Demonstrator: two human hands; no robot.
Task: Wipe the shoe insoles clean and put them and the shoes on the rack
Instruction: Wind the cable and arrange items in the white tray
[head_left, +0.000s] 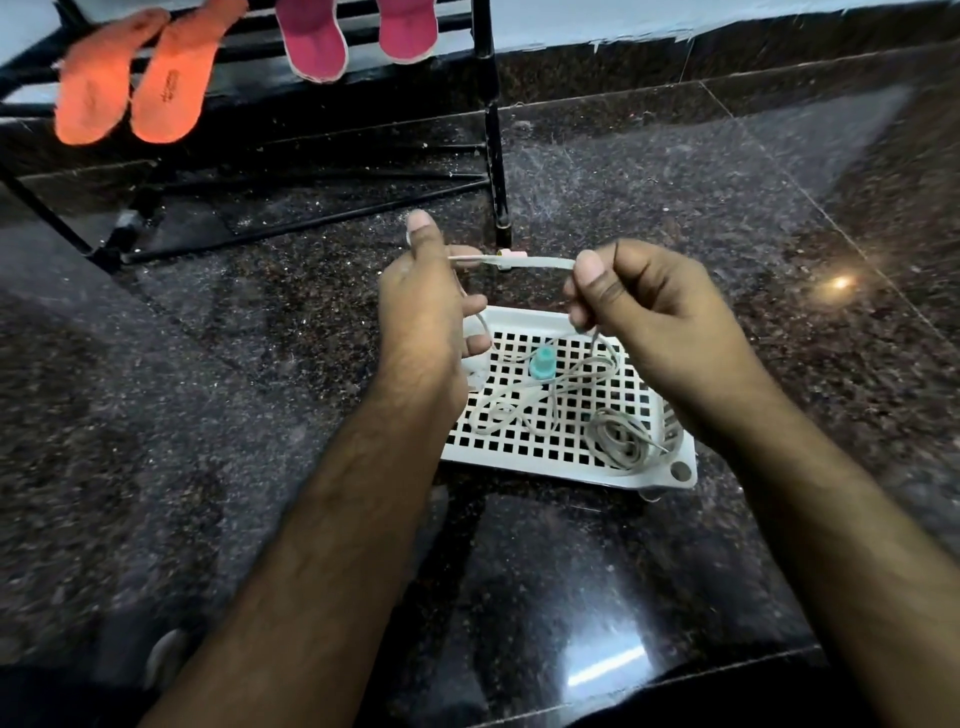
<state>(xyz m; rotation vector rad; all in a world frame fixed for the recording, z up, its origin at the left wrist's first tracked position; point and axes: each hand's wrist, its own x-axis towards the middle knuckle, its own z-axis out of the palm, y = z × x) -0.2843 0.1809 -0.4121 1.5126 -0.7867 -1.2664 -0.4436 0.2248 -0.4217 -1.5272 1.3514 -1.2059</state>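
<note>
- Dark speckled granite floor (675, 171) fills the view, with a black metal rack (491, 130) standing at the upper left.
- On the rack, two orange insoles (130, 78) lean side by side, and just to their right sit two pink shoes (353, 36), so the task's things appear already placed.
- Left hand (423, 306) pinches one end of a pale shoelace (530, 261) between thumb and fingers, raised above the tray.
- Right hand (639, 312) pinches the same lace further along, so a short length is stretched taut between the two hands; a small pinkish piece sits on that stretch, possibly a clip, though blur makes it hard to tell.
- To work this step well, I judge the lace should stay taut and be fed along bit by bit, letting the slack trail into the tray without knotting.
- White perforated tray (680, 470) lies on the floor under the hands; it holds the loose coils of lace and a small teal cap (543, 362).
</note>
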